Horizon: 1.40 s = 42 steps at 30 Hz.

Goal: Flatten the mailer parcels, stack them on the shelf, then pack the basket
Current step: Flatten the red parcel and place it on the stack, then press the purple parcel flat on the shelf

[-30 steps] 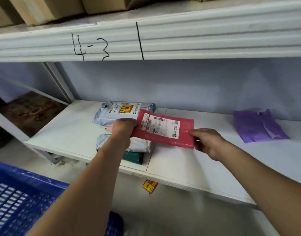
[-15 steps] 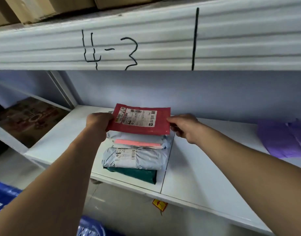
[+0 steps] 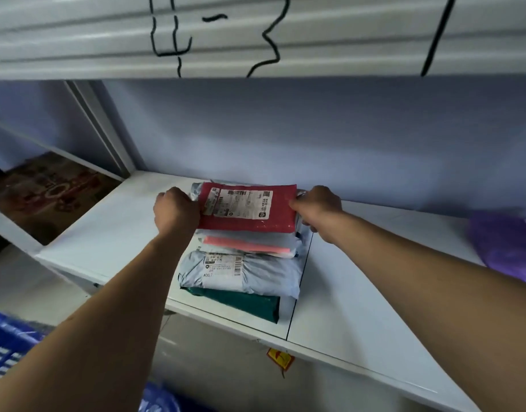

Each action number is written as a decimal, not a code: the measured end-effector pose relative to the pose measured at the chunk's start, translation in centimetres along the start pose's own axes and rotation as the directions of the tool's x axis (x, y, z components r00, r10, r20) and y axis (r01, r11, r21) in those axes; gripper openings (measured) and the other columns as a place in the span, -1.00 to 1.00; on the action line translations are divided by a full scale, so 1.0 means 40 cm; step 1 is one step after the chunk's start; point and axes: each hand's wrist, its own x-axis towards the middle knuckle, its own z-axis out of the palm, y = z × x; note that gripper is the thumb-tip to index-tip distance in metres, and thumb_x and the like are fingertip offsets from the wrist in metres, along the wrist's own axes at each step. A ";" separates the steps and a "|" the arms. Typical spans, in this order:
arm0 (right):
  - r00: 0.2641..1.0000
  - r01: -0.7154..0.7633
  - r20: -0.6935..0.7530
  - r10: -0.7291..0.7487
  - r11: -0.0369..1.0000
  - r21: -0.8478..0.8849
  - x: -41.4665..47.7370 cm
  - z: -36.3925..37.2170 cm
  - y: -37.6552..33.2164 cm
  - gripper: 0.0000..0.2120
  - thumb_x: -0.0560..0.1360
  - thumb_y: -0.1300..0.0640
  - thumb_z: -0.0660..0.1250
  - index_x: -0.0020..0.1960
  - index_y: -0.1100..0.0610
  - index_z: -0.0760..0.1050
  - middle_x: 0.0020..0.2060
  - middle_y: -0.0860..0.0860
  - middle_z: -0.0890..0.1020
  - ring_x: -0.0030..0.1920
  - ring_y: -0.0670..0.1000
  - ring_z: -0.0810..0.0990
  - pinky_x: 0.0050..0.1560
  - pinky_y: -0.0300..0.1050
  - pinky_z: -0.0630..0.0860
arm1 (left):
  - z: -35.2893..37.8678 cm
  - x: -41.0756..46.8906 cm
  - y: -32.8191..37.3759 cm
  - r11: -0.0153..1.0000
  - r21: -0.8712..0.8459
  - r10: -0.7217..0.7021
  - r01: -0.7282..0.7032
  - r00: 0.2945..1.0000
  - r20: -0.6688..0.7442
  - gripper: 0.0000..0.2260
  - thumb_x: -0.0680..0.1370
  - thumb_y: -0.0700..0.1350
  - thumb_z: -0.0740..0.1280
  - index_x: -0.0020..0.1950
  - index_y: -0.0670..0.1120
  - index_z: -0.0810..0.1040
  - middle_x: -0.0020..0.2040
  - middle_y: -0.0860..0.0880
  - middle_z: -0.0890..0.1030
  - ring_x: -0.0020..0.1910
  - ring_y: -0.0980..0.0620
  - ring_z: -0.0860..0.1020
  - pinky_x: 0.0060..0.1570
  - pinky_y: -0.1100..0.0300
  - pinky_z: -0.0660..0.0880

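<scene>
Left grip (image 3: 175,209), right grip (image 3: 318,208) each hold one end of red mailer (image 3: 249,224) atop stack on shelf (image 3: 107,233). Grey mailer (image 3: 264,281) label: "A007". Beam (image 3: 77,40) hand-marked "4-3".

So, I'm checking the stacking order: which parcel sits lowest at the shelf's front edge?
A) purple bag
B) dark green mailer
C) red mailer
B: the dark green mailer lies on the shelf beneath the grey mailer, while the left hand and right hand hold the red mailer atop the pile.
</scene>
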 end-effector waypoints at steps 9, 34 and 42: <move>0.998 -0.017 0.060 0.014 0.999 0.048 -0.096 -0.150 0.109 -0.85 0.50 0.15 0.32 -0.06 0.23 0.58 -0.14 0.13 0.68 -0.25 0.07 0.65 -0.35 -0.21 0.50 | -0.005 -0.199 0.198 0.957 -0.064 0.281 -0.282 0.960 -0.013 -0.78 0.51 -0.31 0.21 -0.03 -0.22 0.65 -0.09 -0.15 0.66 -0.13 -0.08 0.56 -0.18 0.19 0.39; 0.997 0.066 0.009 -0.079 0.753 -0.655 -0.097 -0.632 0.778 -0.52 0.55 0.01 0.26 0.42 0.14 0.29 0.41 0.07 0.35 0.34 0.13 0.39 0.26 -0.09 0.38 | 0.547 -0.848 0.559 0.918 -0.301 0.397 -0.259 0.561 0.727 -0.71 0.51 -0.20 0.23 -0.34 -0.16 0.18 -0.36 -0.10 0.22 -0.23 -0.10 0.16 -0.31 0.09 0.14; 0.982 0.087 0.173 0.071 0.646 -0.759 -0.069 -0.577 0.790 -0.28 0.61 -0.22 0.08 0.57 0.20 -0.01 0.57 0.11 0.03 0.56 0.11 0.03 0.52 0.03 0.10 | 0.579 -0.852 0.529 0.940 -0.297 0.338 -0.168 0.577 0.743 -0.69 0.49 -0.15 0.23 -0.37 -0.10 0.15 -0.38 -0.02 0.19 -0.26 -0.06 0.15 -0.32 0.10 0.14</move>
